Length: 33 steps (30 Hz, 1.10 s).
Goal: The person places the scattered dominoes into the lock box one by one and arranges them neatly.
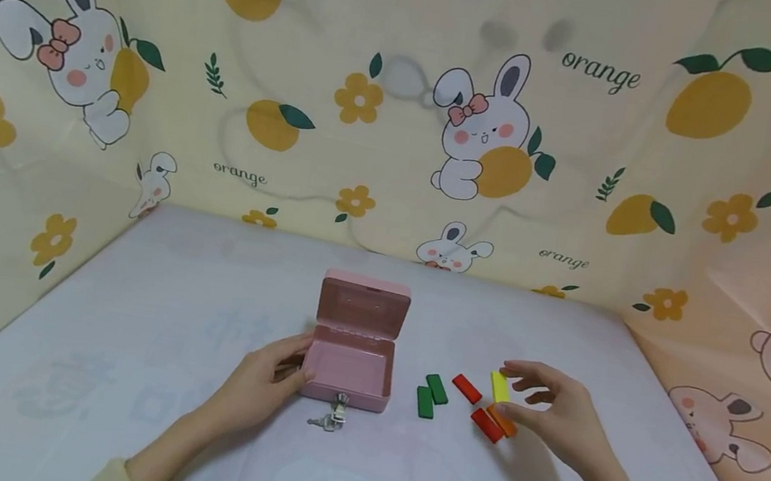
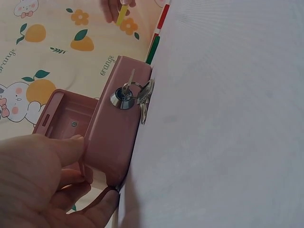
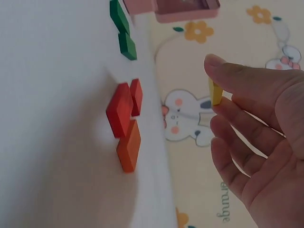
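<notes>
A small pink metal cash box (image 1: 344, 395) stands on the table with its lid (image 1: 363, 308) raised, and its inside shows bare. My left hand (image 1: 256, 388) grips the box's left side, thumb at the front corner, as the left wrist view shows. Keys (image 2: 145, 95) hang from the lock on the box's front. To the right of the box, my right hand (image 1: 565, 416) pinches a yellow block (image 3: 215, 91) between thumb and index finger. In the right wrist view the block is above the table, its other fingers loosely bent.
Two green blocks (image 1: 431, 395) lie just right of the box. Beyond them are a red block (image 1: 467, 388), another red block (image 1: 487, 425) and an orange block (image 1: 504, 424), close to my right hand. A patterned cloth (image 1: 386, 140) stands behind the white table (image 1: 196, 286).
</notes>
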Each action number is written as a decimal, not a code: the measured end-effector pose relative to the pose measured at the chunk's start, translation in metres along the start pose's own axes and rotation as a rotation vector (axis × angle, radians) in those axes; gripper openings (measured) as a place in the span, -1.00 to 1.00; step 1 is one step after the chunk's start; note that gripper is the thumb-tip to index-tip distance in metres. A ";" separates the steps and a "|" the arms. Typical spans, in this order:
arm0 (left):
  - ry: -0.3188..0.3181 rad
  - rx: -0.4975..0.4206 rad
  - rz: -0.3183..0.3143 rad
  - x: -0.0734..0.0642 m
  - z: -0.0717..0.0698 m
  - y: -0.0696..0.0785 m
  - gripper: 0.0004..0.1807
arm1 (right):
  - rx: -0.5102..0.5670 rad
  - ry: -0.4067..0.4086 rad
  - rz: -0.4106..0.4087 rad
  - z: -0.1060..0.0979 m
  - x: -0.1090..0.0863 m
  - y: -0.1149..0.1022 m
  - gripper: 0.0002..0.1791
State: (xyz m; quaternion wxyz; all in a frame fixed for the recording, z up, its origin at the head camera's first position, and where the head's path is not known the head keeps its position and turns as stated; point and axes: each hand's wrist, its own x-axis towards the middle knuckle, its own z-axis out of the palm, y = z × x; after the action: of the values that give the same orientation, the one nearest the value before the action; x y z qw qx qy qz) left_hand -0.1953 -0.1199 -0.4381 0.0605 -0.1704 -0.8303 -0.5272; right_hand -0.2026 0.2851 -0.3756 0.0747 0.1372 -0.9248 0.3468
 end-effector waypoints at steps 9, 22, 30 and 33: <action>-0.004 -0.001 0.003 0.000 0.001 0.002 -0.43 | 0.019 0.013 -0.018 0.011 0.003 -0.010 -0.43; 0.001 0.011 0.001 0.000 0.000 0.000 -0.43 | 0.032 -0.002 -0.112 0.027 0.013 -0.031 -0.43; -0.001 0.021 -0.002 0.001 0.000 0.000 -0.43 | 0.066 0.002 -0.113 0.044 0.014 -0.045 -0.44; 0.001 0.019 0.000 0.001 0.000 -0.001 -0.43 | 0.102 0.011 -0.091 0.052 0.013 -0.051 -0.44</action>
State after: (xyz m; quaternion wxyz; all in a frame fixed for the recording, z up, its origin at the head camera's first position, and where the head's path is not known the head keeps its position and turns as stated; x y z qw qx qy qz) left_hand -0.1961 -0.1200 -0.4385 0.0625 -0.1697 -0.8351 -0.5195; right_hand -0.2018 0.2107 -0.3798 0.0882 0.1808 -0.8984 0.3904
